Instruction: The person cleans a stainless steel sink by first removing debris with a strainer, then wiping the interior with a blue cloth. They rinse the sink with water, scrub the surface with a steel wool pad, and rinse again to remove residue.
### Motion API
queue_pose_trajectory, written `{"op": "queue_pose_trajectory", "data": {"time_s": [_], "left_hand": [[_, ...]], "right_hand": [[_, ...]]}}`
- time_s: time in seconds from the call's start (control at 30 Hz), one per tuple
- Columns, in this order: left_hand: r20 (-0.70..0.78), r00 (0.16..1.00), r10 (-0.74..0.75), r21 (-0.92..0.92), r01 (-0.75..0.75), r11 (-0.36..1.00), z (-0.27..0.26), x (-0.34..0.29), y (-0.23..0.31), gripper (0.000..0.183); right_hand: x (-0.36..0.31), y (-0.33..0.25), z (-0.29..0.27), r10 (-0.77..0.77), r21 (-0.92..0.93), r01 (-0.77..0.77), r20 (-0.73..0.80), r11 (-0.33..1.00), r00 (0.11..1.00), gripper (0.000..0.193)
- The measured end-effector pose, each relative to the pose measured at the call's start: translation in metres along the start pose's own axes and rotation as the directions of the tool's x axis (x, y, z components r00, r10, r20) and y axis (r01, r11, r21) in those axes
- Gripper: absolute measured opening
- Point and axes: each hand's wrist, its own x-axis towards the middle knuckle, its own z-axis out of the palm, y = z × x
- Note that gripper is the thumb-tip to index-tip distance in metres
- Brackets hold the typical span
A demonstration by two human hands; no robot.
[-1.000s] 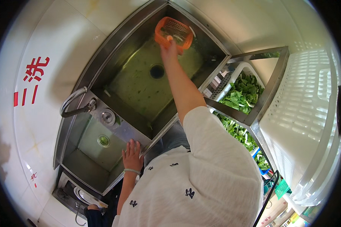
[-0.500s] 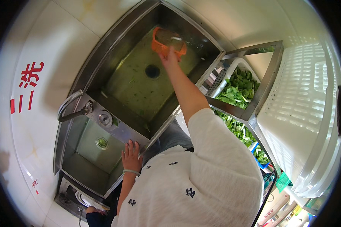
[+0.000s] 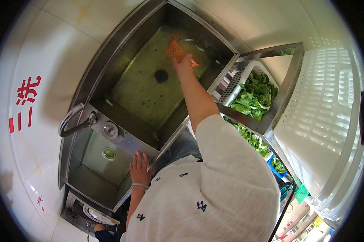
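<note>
Gripping orange basket in sink with right hand. Resting empty left hand flat on divider, likely for balance.

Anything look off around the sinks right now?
Yes, in the large sink: the water looks greenish and cloudy, with pale scraps loose outside the orange basket. The basket, held by the right hand, is tilted and looks partly submerged. No damage is evident.
</note>
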Motion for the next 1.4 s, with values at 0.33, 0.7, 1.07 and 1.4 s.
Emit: {"op": "queue_pose_trajectory", "data": {"time_s": [0.33, 0.7, 1.07, 1.4], "left_hand": [[-0.001, 1.000, -0.010, 0.002, 0.010, 1.000, 0.000, -0.002, -0.001, 0.079], [0.009, 1.000, 0.025, 0.000, -0.025, 1.000, 0.000, -0.002, -0.005, 0.080], [-0.064, 0.994, 0.085, 0.047, -0.082, 0.996, 0.025, -0.002, -0.018, 0.085], [-0.042, 0.995, 0.090, 0.084, -0.086, 0.993, 0.031, 0.000, -0.023, 0.088]], "right_hand": [[0.000, -0.027, -0.010, -0.101, -0.157, 0.119, 0.113, 0.981, 0.988, 0.043], [-0.018, -0.003, -0.025, -0.033, -0.068, 0.057, 0.317, 0.996, 0.948, 0.029], [-0.159, 0.006, -0.017, 0.084, -0.126, -0.028, 0.463, 0.992, 0.883, 0.042], [-0.123, -0.008, -0.030, 0.008, 0.110, -0.037, 0.250, 0.993, 0.968, 0.036]]}}
